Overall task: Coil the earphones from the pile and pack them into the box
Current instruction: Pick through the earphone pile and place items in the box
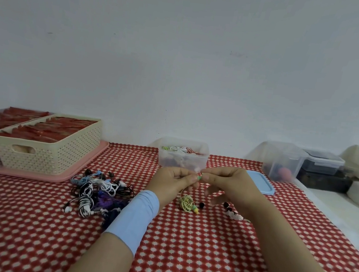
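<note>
Yellow-green earphone (199,178) is pinched at its end by left hand (173,182) and right hand (233,184), cord dangling tangled; coiling judged unfinished, winding needed before the box (182,159).

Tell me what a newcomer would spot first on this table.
Both hands meet mid-table: the left hand and right hand pinch a yellow-green earphone, its tangled cord dangling toward the red patterned cloth. Left of them lies the tangled pile of earphones; just behind stands the clear box, open, with a few earphones inside.
</note>
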The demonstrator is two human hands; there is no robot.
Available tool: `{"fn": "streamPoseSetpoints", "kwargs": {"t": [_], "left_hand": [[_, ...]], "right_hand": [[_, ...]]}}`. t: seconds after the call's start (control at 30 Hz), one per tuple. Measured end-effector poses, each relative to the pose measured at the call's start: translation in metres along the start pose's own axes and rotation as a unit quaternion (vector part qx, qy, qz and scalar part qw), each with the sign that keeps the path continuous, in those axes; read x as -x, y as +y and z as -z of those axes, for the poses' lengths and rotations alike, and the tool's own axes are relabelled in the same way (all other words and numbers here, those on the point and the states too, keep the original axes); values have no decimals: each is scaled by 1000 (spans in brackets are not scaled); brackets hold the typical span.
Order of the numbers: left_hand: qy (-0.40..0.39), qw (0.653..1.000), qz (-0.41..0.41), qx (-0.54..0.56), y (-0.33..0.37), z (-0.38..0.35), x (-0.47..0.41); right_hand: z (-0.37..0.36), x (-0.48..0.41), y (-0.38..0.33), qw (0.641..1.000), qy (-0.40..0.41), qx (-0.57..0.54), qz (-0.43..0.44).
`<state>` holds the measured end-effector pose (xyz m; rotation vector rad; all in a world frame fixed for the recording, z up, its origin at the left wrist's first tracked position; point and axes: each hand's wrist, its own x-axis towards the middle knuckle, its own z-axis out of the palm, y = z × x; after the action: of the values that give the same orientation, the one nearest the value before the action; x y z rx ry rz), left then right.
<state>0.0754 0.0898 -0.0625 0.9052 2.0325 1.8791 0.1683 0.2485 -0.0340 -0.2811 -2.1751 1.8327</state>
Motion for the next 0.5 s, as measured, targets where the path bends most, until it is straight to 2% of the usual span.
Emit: {"fn": "streamPoseSetpoints", "kwargs": {"t": [0.33, 0.5], "left_hand": [[-9, 999, 16, 28, -1, 2, -1], [-36, 998, 21, 50, -1, 4, 0]], "right_hand": [[5, 3, -1, 995, -89, -42, -26], [8, -1, 3, 993, -96, -49, -55]]}}
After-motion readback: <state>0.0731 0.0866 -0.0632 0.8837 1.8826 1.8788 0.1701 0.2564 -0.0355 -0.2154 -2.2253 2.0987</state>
